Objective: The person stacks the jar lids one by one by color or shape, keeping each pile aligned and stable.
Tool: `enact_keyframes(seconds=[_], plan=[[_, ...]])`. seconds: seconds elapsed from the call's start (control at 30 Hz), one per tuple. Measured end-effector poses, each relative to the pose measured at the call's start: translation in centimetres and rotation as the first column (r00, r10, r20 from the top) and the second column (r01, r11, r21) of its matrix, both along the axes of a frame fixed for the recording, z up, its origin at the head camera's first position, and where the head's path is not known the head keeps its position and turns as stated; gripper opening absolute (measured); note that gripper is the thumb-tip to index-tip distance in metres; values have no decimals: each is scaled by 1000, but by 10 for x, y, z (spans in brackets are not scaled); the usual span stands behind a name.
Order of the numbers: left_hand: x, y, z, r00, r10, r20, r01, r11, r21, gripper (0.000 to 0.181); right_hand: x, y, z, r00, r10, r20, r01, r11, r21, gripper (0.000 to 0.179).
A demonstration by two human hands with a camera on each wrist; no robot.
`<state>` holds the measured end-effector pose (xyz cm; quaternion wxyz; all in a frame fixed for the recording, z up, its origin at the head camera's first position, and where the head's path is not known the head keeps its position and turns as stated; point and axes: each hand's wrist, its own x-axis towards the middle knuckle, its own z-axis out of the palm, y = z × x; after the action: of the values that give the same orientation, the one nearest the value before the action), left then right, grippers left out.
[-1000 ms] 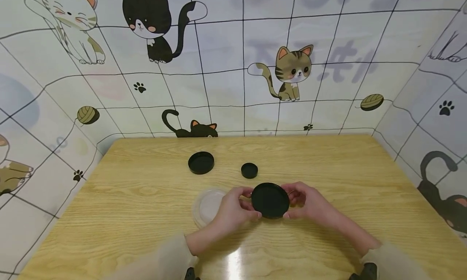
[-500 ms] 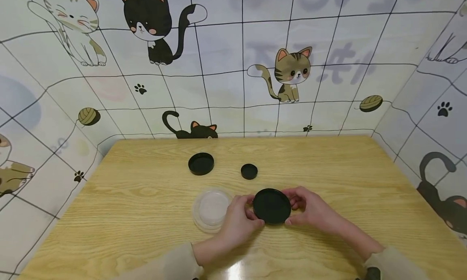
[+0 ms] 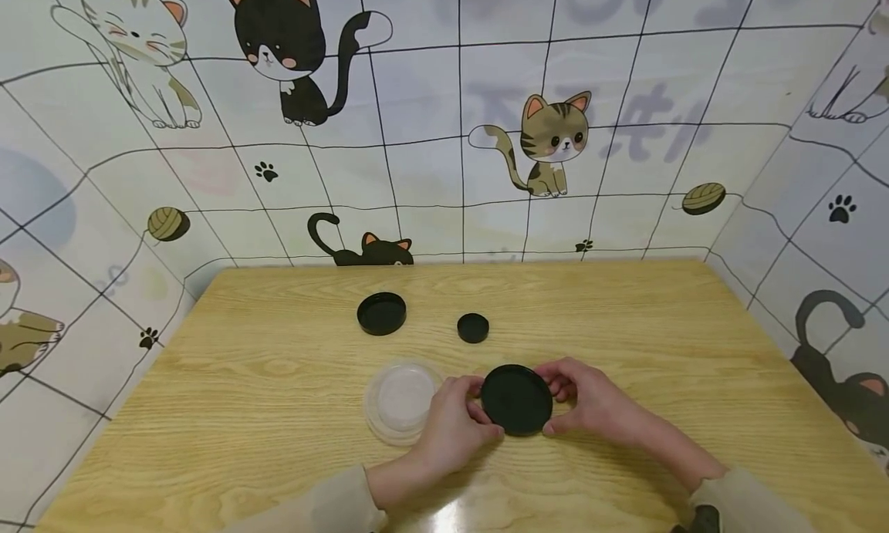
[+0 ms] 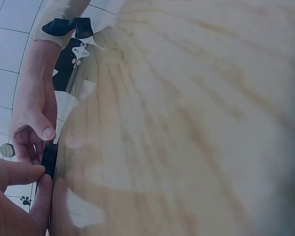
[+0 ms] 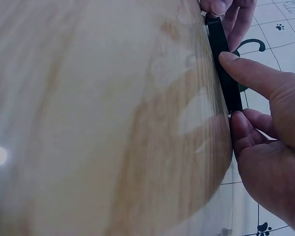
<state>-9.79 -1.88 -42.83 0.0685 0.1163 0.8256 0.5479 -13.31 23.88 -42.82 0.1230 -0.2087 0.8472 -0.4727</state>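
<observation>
In the head view, a shallow black round lid [image 3: 517, 400] lies low at the table surface between both hands. My left hand [image 3: 457, 425] pinches its left edge, the thumb at the near side. Across from it, my right hand [image 3: 590, 402] grips the right edge between thumb and fingers. Seen side-on in the right wrist view, the black lid [image 5: 224, 64] sits flat against or just over the wood; I cannot tell whether it touches. A translucent round lid [image 3: 400, 400] lies by my left hand, which covers a bit of its right side.
Farther back on the wooden table [image 3: 243, 379] stand a larger black round lid [image 3: 382, 314], open side up, and a small black round cap [image 3: 473, 328]. A cat-patterned cloth wall [image 3: 430, 170] closes off the back and sides.
Both hands have come slightly nearer with the black lid and lowered it toward the table. More of the translucent lid shows. The two black pieces behind have stayed put.
</observation>
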Motion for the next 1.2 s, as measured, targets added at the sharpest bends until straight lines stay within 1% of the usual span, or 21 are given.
enact_keyframes(seconds=[0.23, 0.3, 0.4, 0.47, 0.5, 0.63, 0.7, 0.73, 0.83, 0.93, 0.97, 1.07, 1.2], plan=[[0, 0, 0, 1000, 11, 10, -11, 1000, 7, 61, 0, 2, 1, 1000, 10, -21, -11, 1000, -25, 78], [-1, 0, -1, 1000, 13, 22, -14, 999, 29, 63, 0, 4, 2, 1000, 17, -26, -18, 999, -31, 82], [-2, -1, 0, 998, 16, 60, -20, 997, 74, 67, -1, 8, 5, 999, 29, -18, -30, 999, -33, 87], [-4, -3, 6, 996, 12, 88, -22, 994, 107, 69, -2, 10, 8, 999, 40, -9, -41, 999, -20, 90], [-5, -5, 10, 995, 12, 101, -24, 992, 121, 69, -3, 11, 10, 999, 46, -6, -46, 999, -16, 90], [-14, -18, 35, 993, -1, 115, -21, 981, 193, 67, -10, 7, 24, 997, 77, -24, -77, 997, -2, 88], [-20, -29, 47, 996, -5, 91, -14, 978, 209, 67, -15, 2, 33, 994, 96, -52, -96, 995, 2, 87], [-23, -36, 52, 998, -10, 63, -3, 979, 202, 67, -18, -2, 38, 992, 105, -66, -105, 994, 6, 87], [-34, -60, 65, 999, -32, -40, 37, 991, 128, 71, -29, -15, 48, 989, 120, -82, -119, 993, 13, 88], [-46, -84, 73, 987, -65, -147, 72, 996, 43, 74, -43, -31, 56, 988, 131, -78, -131, 991, 1, 88], [-50, -92, 75, 984, -71, -164, 77, 997, 28, 74, -47, -37, 59, 988, 133, -75, -134, 991, -5, 88], [-64, -113, 77, 980, -82, -183, 88, 996, 23, 75, -61, -54, 66, 986, 151, -76, -153, 988, -19, 88], [-81, -140, 74, 983, -76, -166, 81, 996, 26, 74, -78, -77, 73, 983, 161, -84, -163, 986, -26, 85]])
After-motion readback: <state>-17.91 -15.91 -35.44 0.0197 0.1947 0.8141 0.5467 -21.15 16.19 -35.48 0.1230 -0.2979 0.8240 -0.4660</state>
